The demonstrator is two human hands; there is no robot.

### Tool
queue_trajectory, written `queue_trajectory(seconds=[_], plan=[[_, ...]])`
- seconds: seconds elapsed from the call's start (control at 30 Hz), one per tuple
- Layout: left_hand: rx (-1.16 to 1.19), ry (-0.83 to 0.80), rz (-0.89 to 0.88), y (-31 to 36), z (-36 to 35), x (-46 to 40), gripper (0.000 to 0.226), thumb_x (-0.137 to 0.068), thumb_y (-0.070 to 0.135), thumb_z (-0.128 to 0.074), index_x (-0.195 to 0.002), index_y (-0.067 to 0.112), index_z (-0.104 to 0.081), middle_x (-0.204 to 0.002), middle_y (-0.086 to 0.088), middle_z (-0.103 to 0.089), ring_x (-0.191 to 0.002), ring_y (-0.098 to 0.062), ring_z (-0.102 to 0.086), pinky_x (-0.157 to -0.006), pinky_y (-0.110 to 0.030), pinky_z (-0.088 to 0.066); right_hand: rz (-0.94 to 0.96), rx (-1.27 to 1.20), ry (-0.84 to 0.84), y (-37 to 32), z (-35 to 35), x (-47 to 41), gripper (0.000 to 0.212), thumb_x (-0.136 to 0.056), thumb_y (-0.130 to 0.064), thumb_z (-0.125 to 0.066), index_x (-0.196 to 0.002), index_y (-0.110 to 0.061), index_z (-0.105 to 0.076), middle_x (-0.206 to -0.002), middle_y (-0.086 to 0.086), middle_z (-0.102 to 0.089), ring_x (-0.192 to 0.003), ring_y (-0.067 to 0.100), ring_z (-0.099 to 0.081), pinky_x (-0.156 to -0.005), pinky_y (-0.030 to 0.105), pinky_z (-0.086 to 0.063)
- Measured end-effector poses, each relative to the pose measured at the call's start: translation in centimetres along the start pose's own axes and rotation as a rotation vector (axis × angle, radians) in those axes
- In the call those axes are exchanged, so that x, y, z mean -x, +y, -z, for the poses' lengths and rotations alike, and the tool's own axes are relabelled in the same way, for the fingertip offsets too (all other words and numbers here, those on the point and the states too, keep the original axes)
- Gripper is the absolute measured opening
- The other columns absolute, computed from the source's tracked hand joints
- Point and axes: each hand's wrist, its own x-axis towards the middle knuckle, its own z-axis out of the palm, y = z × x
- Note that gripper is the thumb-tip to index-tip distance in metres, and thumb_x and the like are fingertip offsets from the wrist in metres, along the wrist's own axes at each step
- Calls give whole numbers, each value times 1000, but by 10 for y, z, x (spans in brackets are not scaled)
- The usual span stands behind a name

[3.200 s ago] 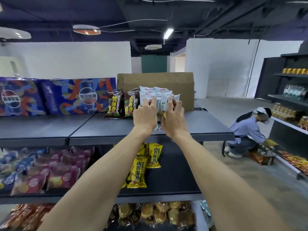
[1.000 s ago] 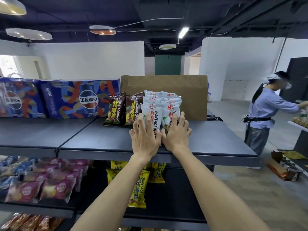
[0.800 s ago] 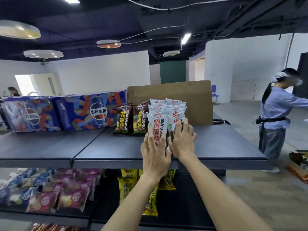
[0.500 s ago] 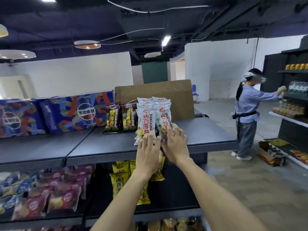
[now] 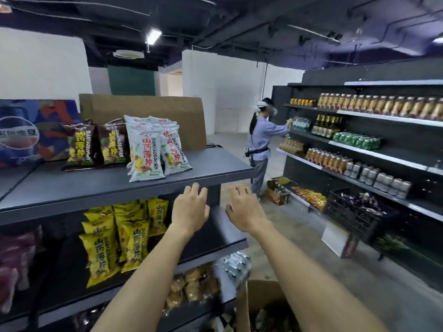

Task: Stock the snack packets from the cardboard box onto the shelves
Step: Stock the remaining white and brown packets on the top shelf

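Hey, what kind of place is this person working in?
Most likely a small grocery or convenience store. Dark grey metal shelves hold white snack packets and yellow snack packets, and a wall rack carries rows of brown glass bottles and green drink cans.

Dim dark ceiling, bright ceiling strip light (image 5: 153,36), blurred lower edges, wide-angle bending

I read "SHANYAOBOPIAN" printed vertically on the white snack packets (image 5: 146,157) standing on the top shelf (image 5: 215,167). The same word appears on the brown snack packets (image 5: 80,144) beside them and on the yellow snack packets (image 5: 134,240) one shelf below. Chinese characters accompany each; I cannot transcribe them reliably. The blue carton (image 5: 26,133) carries mirrored, illegible lettering.
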Motion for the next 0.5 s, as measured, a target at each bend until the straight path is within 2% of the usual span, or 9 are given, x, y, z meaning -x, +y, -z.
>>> queue_trajectory(seconds=[0.17, 0.23, 0.5], plan=[[70, -45, -111, 62, -3, 10, 27, -78, 31, -66, -99, 15, -61, -102, -7, -56, -92, -26, -56, -57, -34, -48, -173, 30, -49, 54, 11, 55, 41, -91, -30, -51, -128, -11, -45, -126, 13, -51, -114, 32, -47, -95, 42, -42], [91, -40, -161, 84, 0, 9, 23, -80, 28, -63, -99, 14, -61, -102, -6, -56, -94, -26, -56, -56, -32, -45, -227, 25, -58, 71, 15, 71, 45, -92, -31, -50, -132, -12, -42, -128, 13, -49, -115, 32, -45, -96, 42, -42], [61, -55, -261, 159, -7, 3, 28, -86, 26, -52, -110, 14, -58, -111, -8, -54, -99, -29, -55, -72, -36, -46, -361, -39, -106, 132, 22, 119, 45, -92, -29, -49, -133, -14, -40, -128, 13, -47, -119, 31, -42, -98, 43, -40]])
